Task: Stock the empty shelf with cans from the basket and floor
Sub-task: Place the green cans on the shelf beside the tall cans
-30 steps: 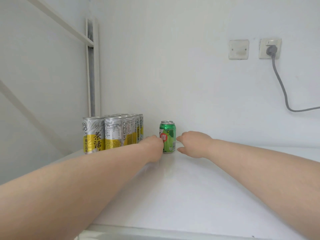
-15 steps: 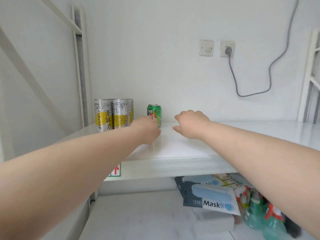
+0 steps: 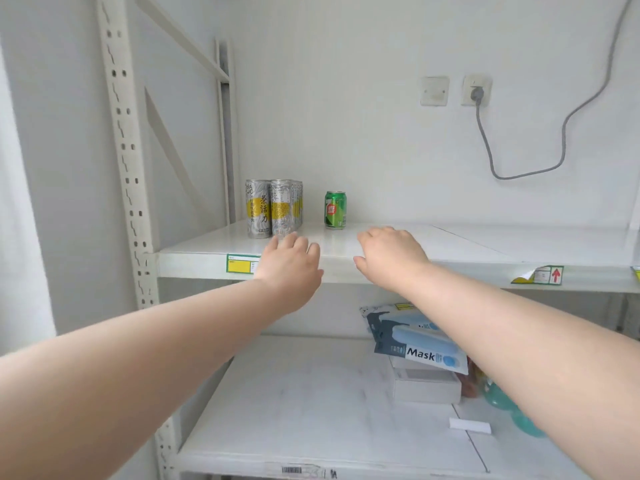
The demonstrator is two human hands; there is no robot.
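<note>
Now my left hand (image 3: 291,263) and right hand (image 3: 389,254) are open and hold nothing. One small green can (image 3: 335,209) stands back on the shelf (image 3: 467,244), near the tall silver and yellow cans (image 3: 273,207). Cans are hard, smooth, probably slippery, so I'd wrap fingers round the middle.

Mask packet (image 3: 420,344) atop white box (image 3: 426,384); plugged grey cable (image 3: 519,143).

Upper shelf (image 3: 450,244): cans at back left.
You've got a silver-yellow can cluster (image 3: 273,209) there, one green can (image 3: 335,209) standing apart to its right; rest bare.
</note>
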